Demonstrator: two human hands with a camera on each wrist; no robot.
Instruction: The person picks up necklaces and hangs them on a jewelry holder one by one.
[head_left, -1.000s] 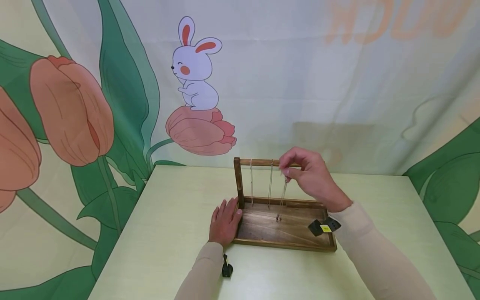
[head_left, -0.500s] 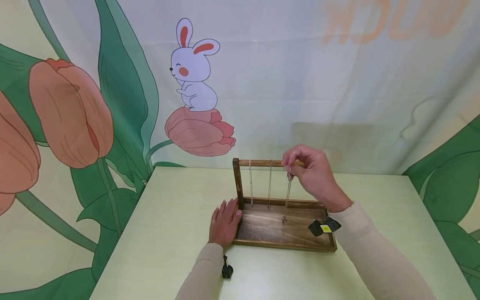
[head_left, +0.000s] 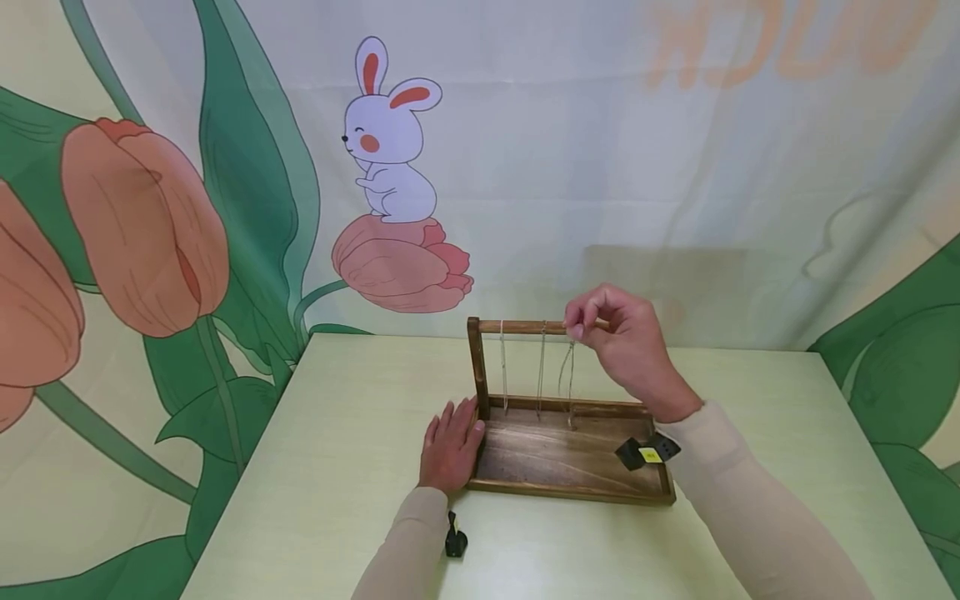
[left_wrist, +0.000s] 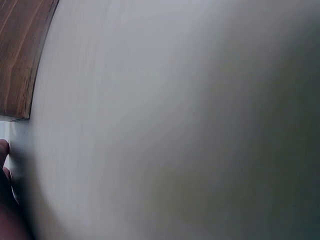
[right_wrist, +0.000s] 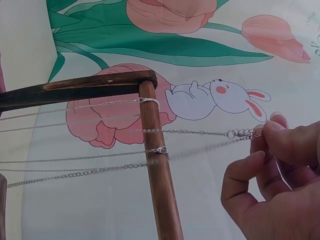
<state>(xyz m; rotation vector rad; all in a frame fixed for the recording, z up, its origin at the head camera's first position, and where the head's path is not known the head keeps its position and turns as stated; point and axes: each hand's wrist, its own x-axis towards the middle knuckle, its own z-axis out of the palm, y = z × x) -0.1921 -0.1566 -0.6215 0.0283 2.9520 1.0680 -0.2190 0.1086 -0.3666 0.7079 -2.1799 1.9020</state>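
A wooden jewelry stand [head_left: 555, 464] has a tray base, a left post and a top bar [head_left: 519, 326]. Two thin chain necklaces hang from the bar, the left necklace [head_left: 504, 371] and the middle necklace [head_left: 541, 371]. My right hand [head_left: 621, 350] is at the bar's right part, its thumb and fingertip pinching the clasp end of a third silver chain necklace [right_wrist: 200, 133]. That chain's strands cross the bar in the right wrist view, partly blurred; whether they loop over it I cannot tell. My left hand [head_left: 450, 446] rests with straight fingers against the stand's left end.
The stand stands on a pale table [head_left: 330, 467] before a printed curtain [head_left: 525, 167] with tulips and a rabbit. Black wrist devices sit at both cuffs, the right device [head_left: 648, 452] overlapping the tray's right end in the head view.
My right hand has shifted slightly right and up along the bar. The chain in it hung in one narrow drop; now its strands spread apart and its lower end is higher. My left hand stays put.
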